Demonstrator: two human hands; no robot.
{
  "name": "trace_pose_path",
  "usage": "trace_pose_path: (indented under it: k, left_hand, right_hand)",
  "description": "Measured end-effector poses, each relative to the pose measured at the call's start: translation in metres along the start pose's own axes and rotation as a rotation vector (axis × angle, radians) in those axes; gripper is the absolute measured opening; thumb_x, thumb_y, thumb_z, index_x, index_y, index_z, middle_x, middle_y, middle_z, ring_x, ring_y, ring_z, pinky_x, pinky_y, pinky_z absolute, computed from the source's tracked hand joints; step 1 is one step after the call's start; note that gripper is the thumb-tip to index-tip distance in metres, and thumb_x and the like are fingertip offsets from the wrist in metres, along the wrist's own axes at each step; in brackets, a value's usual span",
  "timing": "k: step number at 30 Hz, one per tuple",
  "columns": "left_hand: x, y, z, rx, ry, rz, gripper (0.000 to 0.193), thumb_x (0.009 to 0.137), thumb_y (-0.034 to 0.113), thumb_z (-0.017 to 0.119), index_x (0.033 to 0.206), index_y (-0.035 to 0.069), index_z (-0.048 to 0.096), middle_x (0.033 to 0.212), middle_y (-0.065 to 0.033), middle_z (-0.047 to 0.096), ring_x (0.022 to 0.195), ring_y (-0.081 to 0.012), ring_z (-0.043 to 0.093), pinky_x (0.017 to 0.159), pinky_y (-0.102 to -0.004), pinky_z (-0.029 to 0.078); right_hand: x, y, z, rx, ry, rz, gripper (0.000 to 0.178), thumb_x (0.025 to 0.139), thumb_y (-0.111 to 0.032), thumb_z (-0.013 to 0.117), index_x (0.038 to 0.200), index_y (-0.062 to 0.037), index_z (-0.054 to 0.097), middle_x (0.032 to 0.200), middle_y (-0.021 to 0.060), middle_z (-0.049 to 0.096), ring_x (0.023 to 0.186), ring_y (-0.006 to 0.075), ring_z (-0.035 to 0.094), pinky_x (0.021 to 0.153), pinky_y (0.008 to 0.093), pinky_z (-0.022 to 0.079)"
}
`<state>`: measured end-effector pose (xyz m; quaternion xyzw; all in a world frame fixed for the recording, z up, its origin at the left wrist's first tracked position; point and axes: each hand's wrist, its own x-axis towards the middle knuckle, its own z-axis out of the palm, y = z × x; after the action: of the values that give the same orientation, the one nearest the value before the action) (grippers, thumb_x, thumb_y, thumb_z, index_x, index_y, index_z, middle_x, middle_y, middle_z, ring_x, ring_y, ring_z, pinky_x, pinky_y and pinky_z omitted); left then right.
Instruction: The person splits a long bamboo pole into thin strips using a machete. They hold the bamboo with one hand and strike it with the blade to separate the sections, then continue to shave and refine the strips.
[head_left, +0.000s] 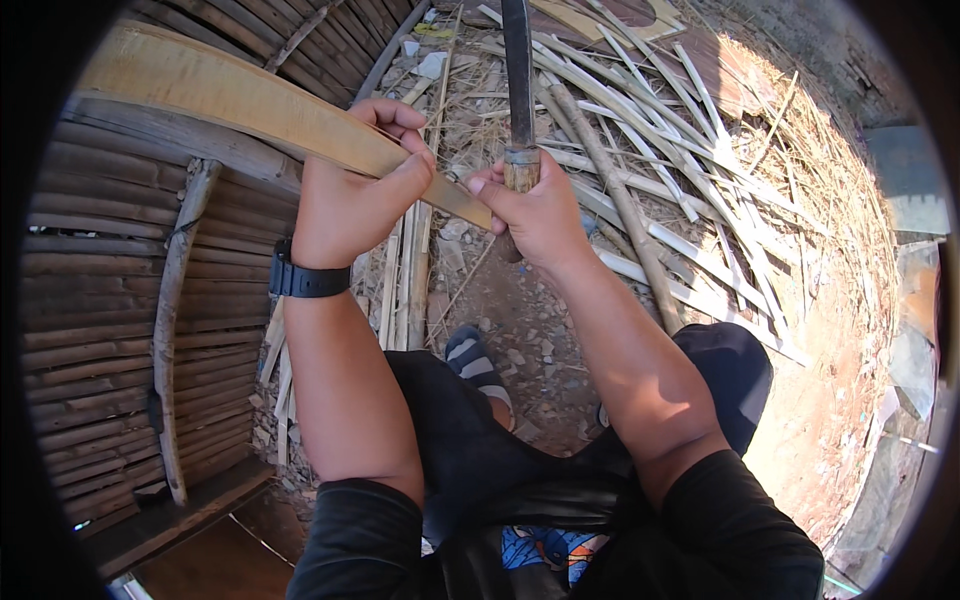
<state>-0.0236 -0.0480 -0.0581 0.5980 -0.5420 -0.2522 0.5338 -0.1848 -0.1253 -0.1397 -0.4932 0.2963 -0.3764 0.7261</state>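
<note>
A long, flat pale strip of split bamboo (250, 105) slants from the upper left down to the middle. My left hand (350, 205), with a dark band on its wrist, grips the strip near its lower end, thumb on the near face and fingers curled beyond it. My right hand (540, 210) is wrapped round the wooden handle of a machete (518, 75). The dark blade points away from me, roughly upright in view. The strip's tapered end reaches my right thumb; whether the right fingers also pinch it I cannot tell.
Many pale split strips (690, 180) and a thicker brown pole (620, 200) lie heaped ahead to the right. On the left stands a slatted bamboo wall (110, 300) with an upright post (180, 320). Stony ground (480, 290) lies around my striped sock (475, 362).
</note>
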Motion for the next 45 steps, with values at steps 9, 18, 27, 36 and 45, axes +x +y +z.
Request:
trace_pose_path:
  k: [9, 18, 27, 36, 45]
  left_hand:
    - [-0.002, 0.006, -0.001, 0.003, -0.064, -0.016, 0.028, 0.083, 0.002, 0.067, 0.110, -0.002, 0.062, 0.089, -0.0016, 0.066, 0.084, -0.0083, 0.063, 0.075, -0.0255, 0.052]
    - [0.003, -0.015, -0.019, 0.051, 0.074, 0.008, 0.038, 0.085, 0.002, 0.069, 0.121, -0.005, 0.057, 0.094, -0.0018, 0.063, 0.087, -0.0083, 0.060, 0.079, -0.0238, 0.050]
    - [0.005, -0.024, -0.024, 0.080, 0.148, 0.068, 0.029, 0.081, 0.008, 0.071, 0.106, -0.005, 0.065, 0.093, -0.0053, 0.069, 0.084, -0.0108, 0.063, 0.078, -0.0296, 0.052]
    - [0.006, -0.012, -0.013, 0.063, 0.129, -0.004, 0.019, 0.080, 0.010, 0.071, 0.092, -0.003, 0.069, 0.101, -0.0087, 0.069, 0.087, -0.0147, 0.066, 0.074, -0.0319, 0.054]
    - [0.009, -0.018, -0.016, 0.179, 0.127, 0.095, 0.029, 0.079, 0.013, 0.074, 0.104, 0.000, 0.068, 0.102, -0.0087, 0.069, 0.088, -0.0158, 0.066, 0.080, -0.0313, 0.053]
  right_hand:
    - [-0.002, -0.004, -0.004, -0.108, 0.000, -0.037, 0.034, 0.084, -0.013, 0.077, 0.103, -0.0039, 0.051, 0.094, 0.0087, 0.067, 0.055, 0.0071, 0.054, 0.051, 0.0232, 0.045]
    - [-0.013, -0.075, -0.049, -1.101, -0.041, 0.019, 0.058, 0.086, -0.031, 0.070, 0.122, 0.0124, 0.054, 0.102, 0.0275, 0.067, 0.097, 0.0384, 0.066, 0.089, 0.0397, 0.049]
    - [-0.112, -0.147, -0.104, -1.278, -0.336, 0.296, 0.034, 0.083, -0.020, 0.074, 0.105, 0.0024, 0.061, 0.084, 0.0248, 0.064, 0.083, 0.0379, 0.064, 0.077, 0.0426, 0.049]
    - [-0.105, -0.126, -0.096, -1.269, -0.361, 0.230, 0.033, 0.083, -0.022, 0.071, 0.099, 0.0041, 0.059, 0.080, 0.0287, 0.061, 0.080, 0.0447, 0.061, 0.072, 0.0455, 0.047]
    - [-0.093, -0.103, -0.081, -1.244, -0.356, 0.214, 0.037, 0.086, -0.028, 0.069, 0.104, 0.0033, 0.058, 0.084, 0.0271, 0.064, 0.084, 0.0442, 0.063, 0.076, 0.0475, 0.048]
